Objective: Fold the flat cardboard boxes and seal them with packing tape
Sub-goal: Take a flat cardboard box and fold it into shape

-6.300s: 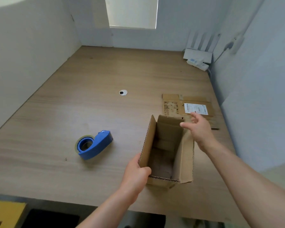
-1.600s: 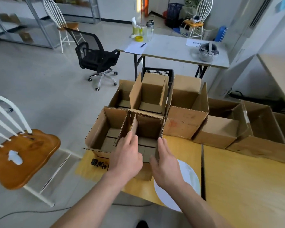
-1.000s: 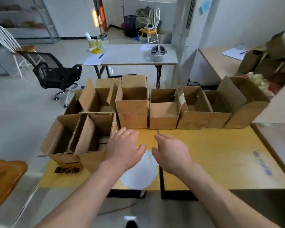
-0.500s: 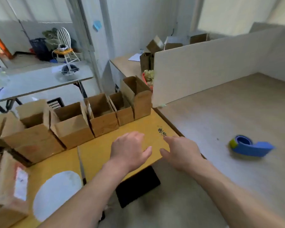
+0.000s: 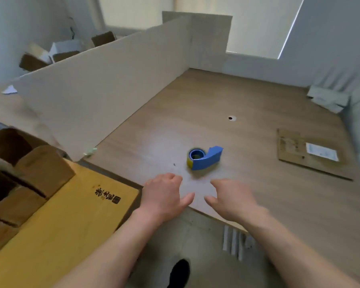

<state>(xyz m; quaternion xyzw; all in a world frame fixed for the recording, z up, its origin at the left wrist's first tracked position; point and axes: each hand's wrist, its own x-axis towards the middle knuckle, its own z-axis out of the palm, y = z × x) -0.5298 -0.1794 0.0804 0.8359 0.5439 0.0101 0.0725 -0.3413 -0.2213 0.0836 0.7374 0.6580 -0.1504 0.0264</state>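
Observation:
A blue tape dispenser (image 5: 204, 157) with a roll of packing tape lies on the wooden desk (image 5: 247, 194), just beyond my hands. A flat cardboard box (image 5: 293, 150) with a white label lies at the desk's right side. My left hand (image 5: 164, 196) hovers over the desk's near edge, fingers loosely curled, holding nothing. My right hand (image 5: 233, 199) hangs beside it, fingers relaxed and spread, also holding nothing. Folded cardboard boxes (image 5: 42, 169) stand on the yellow table (image 5: 60, 235) at the left.
A white partition (image 5: 104, 86) walls the desk's left side, and more white walls close its back and right. A small cable hole (image 5: 231, 118) sits mid-desk. A white device (image 5: 326, 98) lies at the far right corner. Floor shows between the desk and the yellow table.
My view has swung right from the yellow table with its folded boxes to the wooden desk. Both hands, holding nothing, now hover at the desk's near edge, close to the tape dispenser.

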